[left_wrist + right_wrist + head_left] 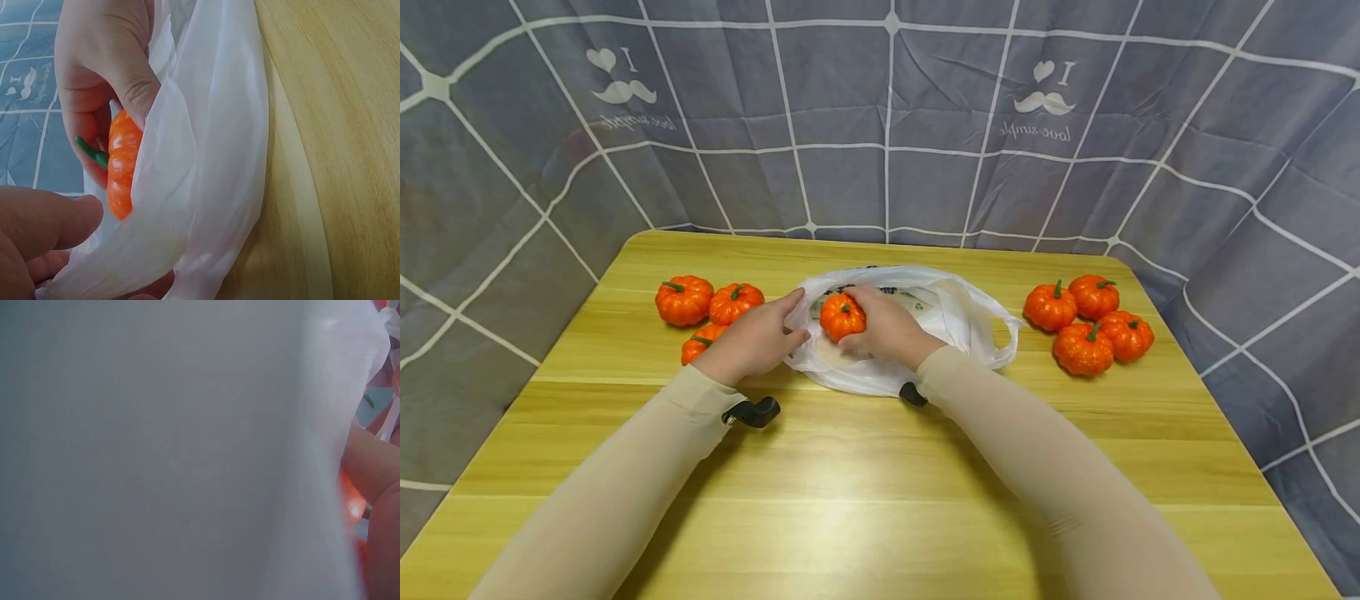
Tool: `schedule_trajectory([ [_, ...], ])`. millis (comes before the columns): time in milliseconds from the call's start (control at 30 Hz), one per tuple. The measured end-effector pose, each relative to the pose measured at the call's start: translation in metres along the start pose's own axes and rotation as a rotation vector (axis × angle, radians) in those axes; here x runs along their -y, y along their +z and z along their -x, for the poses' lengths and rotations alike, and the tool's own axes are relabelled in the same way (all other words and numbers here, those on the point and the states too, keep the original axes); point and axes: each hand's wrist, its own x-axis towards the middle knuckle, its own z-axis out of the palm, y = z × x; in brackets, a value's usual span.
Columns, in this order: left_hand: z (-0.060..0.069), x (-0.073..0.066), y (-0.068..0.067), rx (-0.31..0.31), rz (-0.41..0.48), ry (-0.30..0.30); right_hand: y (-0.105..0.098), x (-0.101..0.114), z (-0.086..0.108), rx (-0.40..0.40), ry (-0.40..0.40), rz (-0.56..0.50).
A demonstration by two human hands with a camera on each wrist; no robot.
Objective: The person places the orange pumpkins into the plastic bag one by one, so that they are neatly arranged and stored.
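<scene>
White bag: A thin plastic bag lies with its mouth spread on a wood-topped table, its loop handle stretching out at its right end.
Held pumpkin: A small orange pumpkin, green stem showing, sits within the bag's mouth, partly behind film in the left wrist view.
Right hand: Reaching over the bag's mouth, the right hand grasps that pumpkin between thumb and fingers.
Left hand: At the bag's left edge, the left hand touches the film, thumb apart from forefinger; whether it grips the plastic, one cannot tell.
Pumpkins at left: Three pumpkins cluster left of the bag, one partly hidden by the left hand.
Pumpkins at right: Four more huddle right of the bag.
Progress: The work appears midway, one pumpkin at the bag and seven outside; its direction, in or out, is unclear, and the bag's depths are partly hidden.
Left to do: Seemingly, this pumpkin's release.
</scene>
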Motion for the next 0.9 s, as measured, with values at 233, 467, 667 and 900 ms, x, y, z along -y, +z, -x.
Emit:
schedule_trajectory([
  [233,-0.0003,-0.001,0.0004,0.001,0.003,0.006,-0.0004,0.0003,0.0055,0.028,0.029,0.006],
  [467,-0.0008,-0.0003,0.0016,0.006,0.001,0.009,0.0004,0.0017,0.0048,0.013,0.033,-0.012],
  [667,-0.0008,0.0002,0.0031,0.006,0.001,0.006,0.001,0.0022,0.0035,0.0,0.041,-0.009],
  [900,0.0008,-0.0001,0.0032,0.002,-0.003,0.003,-0.003,0.005,0.0077,0.009,0.049,-0.001],
])
